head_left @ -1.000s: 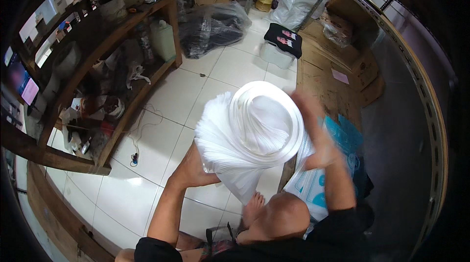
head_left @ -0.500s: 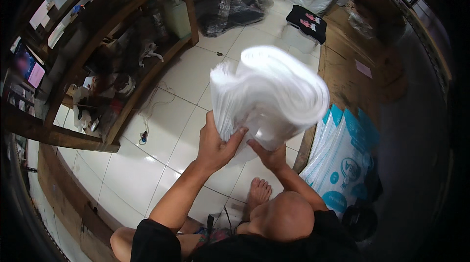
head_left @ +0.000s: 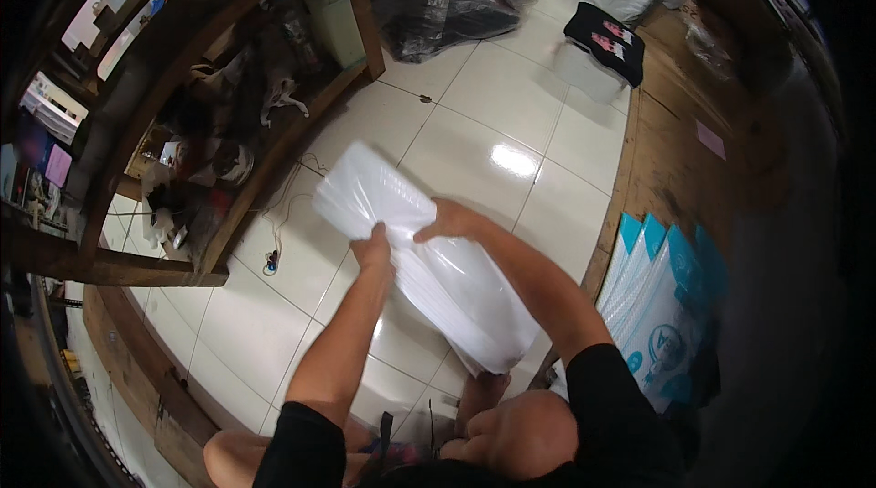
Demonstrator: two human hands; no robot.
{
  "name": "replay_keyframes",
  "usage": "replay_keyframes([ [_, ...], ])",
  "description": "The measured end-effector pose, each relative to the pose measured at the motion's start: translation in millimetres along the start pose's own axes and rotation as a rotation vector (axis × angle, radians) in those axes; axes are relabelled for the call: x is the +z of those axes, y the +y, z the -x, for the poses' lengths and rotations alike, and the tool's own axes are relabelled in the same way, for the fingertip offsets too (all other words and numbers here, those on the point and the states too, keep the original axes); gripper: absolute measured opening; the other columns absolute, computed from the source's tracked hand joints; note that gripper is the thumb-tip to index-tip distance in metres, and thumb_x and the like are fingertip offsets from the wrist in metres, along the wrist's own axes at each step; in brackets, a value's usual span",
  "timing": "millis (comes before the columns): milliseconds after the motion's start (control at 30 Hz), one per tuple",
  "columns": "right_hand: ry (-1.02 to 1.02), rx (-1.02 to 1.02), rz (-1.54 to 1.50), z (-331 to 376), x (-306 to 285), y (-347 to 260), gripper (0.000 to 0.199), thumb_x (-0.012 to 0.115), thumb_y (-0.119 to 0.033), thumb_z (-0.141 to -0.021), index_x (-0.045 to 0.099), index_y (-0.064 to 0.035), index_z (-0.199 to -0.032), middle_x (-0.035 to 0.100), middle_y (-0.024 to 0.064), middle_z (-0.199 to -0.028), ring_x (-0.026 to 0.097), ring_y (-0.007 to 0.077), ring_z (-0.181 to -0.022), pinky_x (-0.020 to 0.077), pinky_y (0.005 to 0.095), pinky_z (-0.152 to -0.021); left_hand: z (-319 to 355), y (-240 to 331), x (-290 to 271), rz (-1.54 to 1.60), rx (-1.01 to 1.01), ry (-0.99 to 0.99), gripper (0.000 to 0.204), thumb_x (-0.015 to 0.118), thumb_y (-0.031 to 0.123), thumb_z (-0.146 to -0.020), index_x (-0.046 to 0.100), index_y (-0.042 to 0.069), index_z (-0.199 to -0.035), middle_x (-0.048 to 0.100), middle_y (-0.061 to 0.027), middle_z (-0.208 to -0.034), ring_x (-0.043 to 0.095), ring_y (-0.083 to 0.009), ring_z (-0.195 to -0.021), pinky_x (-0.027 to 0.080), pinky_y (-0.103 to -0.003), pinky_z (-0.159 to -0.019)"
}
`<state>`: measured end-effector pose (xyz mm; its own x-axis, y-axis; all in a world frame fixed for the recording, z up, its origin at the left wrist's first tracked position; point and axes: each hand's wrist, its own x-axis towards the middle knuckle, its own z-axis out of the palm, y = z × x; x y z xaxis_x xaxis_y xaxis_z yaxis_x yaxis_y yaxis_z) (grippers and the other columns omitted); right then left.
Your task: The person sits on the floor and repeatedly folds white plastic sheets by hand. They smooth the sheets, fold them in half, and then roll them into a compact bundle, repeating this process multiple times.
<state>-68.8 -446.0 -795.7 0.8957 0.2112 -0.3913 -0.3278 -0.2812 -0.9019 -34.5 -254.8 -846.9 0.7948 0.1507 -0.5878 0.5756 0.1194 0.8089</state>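
Note:
Between my two hands is a thick stack of white translucent plastic bags [head_left: 465, 296], held above the tiled floor. It slants from the upper left down toward my foot at the lower right. My left hand [head_left: 372, 249] grips its left edge, thumb on top. On the opposite edge my right hand [head_left: 447, 220] is closed round it, thumb pressed on the upper face. The stack is pinched in between the hands, and its far end spreads out flat. Fingers under the stack are hidden.
A wooden shelf [head_left: 301, 128] full of odds and ends stands at the left. On the right, blue and white printed bags [head_left: 652, 324] lie on a brown board [head_left: 671, 141]. Farther off are a folded black cloth [head_left: 604, 43] on a pale box and a dark plastic-wrapped bundle [head_left: 447, 5].
The stack was rolled over at its far end and held higher; now it lies straighter and slants left. My right hand has moved up and left along it, and my left hand slightly left.

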Motion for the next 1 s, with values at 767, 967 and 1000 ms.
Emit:
replay_keyframes([
  [767, 0.342, 0.108, 0.724, 95, 98, 20, 0.12, 0.083, -0.043, -0.069, 0.009, -0.0024, -0.154, 0.029, 0.0317, -0.146, 0.029, 0.0489, -0.137, 0.0258, 0.0637, -0.11, 47, 22, 37, -0.267, -0.123, -0.162, 0.066, 0.067, 0.042, -0.084, 0.047, -0.005, -0.127, 0.053, -0.0238, -0.122, 0.054, -0.0335, -0.114, 0.047, -0.047, -0.092],
  [967, 0.423, 0.134, 0.834, 86, 86, 11, 0.12, 0.083, -0.039, -0.069, 0.007, 0.0044, -0.152, 0.041, 0.0291, -0.135, 0.046, 0.0443, -0.121, 0.0356, 0.0526, -0.105, 53, 34, 53, 0.154, -0.333, -0.463, 0.05, 0.056, 0.03, -0.095, 0.042, -0.001, -0.131, 0.056, -0.0178, -0.118, 0.054, -0.0331, -0.112, 0.045, -0.05, -0.095],
  [1000, 0.399, 0.157, 0.792, 85, 81, 4, 0.12, 0.082, -0.039, -0.069, 0.007, 0.0046, -0.152, 0.042, 0.0287, -0.134, 0.047, 0.0438, -0.12, 0.0365, 0.0522, -0.104, 57, 37, 55, 0.147, -0.356, -0.519, 0.051, 0.055, 0.031, -0.095, 0.042, 0.0, -0.133, 0.053, -0.0174, -0.123, 0.05, -0.0335, -0.118, 0.041, -0.052, -0.1],
])
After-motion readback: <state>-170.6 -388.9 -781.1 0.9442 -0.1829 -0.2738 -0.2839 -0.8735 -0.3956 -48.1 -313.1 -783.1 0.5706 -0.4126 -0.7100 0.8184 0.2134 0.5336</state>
